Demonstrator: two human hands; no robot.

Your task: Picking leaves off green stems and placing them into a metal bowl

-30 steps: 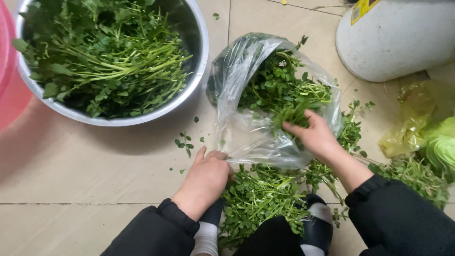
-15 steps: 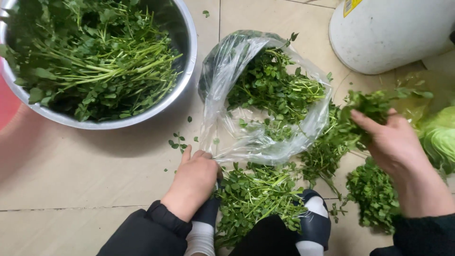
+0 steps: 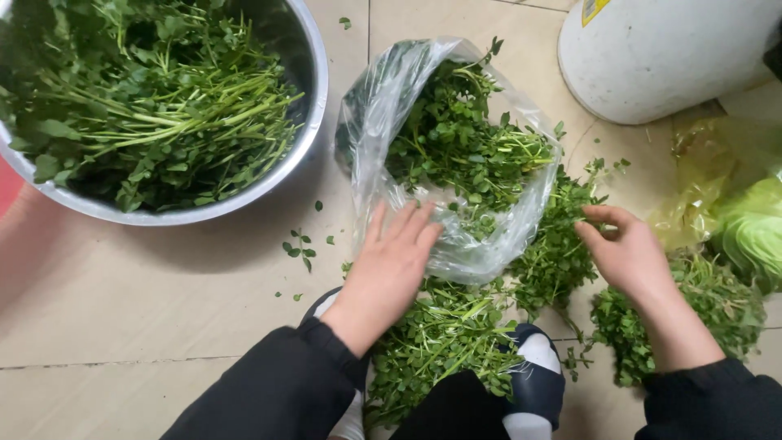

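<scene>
the left hand (image 3: 391,265) lies flat, fingers spread, on the near lip of the clear plastic bag (image 3: 456,155) of leafy greens; the right hand (image 3: 627,253), loosely curled and holding nothing, hovers just right of it, over loose greens (image 3: 562,244); steel bowl (image 3: 314,98) far left.

A single head-worn camera looks almost straight down at the tiled floor (image 3: 163,310) from close above. The person's own sleeves and feet enter from the bottom edge. There is no second view to compare.
</scene>
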